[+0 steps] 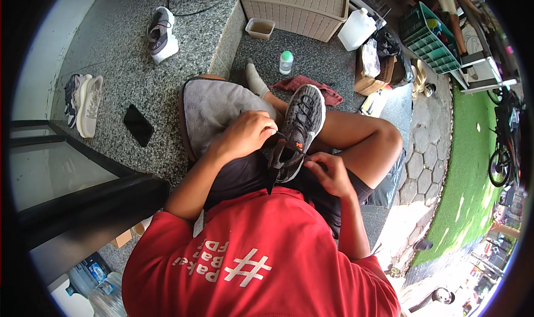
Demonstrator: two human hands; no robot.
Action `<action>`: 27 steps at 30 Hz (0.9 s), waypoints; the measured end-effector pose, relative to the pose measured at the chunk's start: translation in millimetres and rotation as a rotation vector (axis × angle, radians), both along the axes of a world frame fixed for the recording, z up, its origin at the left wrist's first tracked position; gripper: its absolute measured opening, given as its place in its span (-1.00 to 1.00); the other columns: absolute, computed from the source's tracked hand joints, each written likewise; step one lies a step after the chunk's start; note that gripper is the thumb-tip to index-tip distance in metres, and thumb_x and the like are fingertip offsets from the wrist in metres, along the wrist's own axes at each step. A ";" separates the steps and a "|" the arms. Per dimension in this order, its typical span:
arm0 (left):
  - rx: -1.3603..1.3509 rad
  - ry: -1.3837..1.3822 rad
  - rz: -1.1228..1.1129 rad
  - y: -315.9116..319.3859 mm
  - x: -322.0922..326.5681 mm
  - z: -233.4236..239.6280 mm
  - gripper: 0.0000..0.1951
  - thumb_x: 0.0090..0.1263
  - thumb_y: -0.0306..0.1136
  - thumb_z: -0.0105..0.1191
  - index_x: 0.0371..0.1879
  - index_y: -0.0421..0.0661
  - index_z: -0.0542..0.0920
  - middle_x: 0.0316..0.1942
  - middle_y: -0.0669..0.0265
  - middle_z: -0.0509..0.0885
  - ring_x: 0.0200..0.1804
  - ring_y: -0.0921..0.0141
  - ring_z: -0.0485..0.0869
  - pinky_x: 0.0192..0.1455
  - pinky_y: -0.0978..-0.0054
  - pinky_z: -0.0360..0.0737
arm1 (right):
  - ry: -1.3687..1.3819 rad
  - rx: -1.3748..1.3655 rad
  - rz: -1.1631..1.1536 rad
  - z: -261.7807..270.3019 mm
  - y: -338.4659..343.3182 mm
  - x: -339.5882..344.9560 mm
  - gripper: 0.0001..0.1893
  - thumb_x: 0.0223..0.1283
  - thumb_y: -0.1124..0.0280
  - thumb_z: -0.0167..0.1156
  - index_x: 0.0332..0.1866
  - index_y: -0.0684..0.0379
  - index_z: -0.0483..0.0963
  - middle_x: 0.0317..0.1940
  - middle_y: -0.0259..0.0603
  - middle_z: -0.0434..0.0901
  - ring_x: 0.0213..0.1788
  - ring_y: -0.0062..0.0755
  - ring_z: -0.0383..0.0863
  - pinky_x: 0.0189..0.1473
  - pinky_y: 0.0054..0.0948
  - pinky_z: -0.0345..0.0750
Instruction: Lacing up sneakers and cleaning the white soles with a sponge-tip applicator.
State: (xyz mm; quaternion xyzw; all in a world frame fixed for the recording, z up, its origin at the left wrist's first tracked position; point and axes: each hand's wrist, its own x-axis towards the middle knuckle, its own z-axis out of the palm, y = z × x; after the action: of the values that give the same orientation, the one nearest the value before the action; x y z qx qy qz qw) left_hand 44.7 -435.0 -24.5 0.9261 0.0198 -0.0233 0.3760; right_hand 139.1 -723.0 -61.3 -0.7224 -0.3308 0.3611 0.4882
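A dark grey knit sneaker (pixel 308 112) with a pale sole rests on my lap, its toe pointing away from me and its opening towards me. Thin dark laces criss-cross its upper, and small orange marks show on the tongue. At the shoe's left, my left hand (pixel 251 134) pinches one lace end between thumb and fingers. My right hand (pixel 329 171) grips the other lace end at the right of the collar. Under my left forearm, a grey cloth (pixel 217 104) covers my thigh.
On the stone ledge at left are a phone (pixel 139 125), a grey-and-white sneaker (pixel 162 35) and a cream sneaker (pixel 90 106). Ahead stand a green-capped bottle (pixel 286 62), a red cloth (pixel 329 92), a plastic tub of liquid (pixel 260 28), a lidded beige box (pixel 292 8) and a white jerrycan (pixel 357 29).
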 end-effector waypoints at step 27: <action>-1.580 -0.008 0.459 -35.2 16.1 -65.6 -0.79 0.66 -0.26 0.08 -0.23 -0.09 0.62 -0.35 0.36 0.66 -0.26 0.44 0.68 0.22 0.34 0.68 | 0.534 0.478 -0.553 -37.1 51.7 7.5 -0.78 0.66 0.32 0.10 -0.15 0.19 0.57 -0.47 -0.47 0.46 -0.42 -0.70 0.35 -0.28 -0.62 0.36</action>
State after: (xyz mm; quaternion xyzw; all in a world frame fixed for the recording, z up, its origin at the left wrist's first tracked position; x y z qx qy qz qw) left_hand 60.7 -470.2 -90.1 0.3614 0.1854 0.0504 0.9124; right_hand 146.6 -671.3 -98.4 -0.5324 -0.0620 0.3042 0.7875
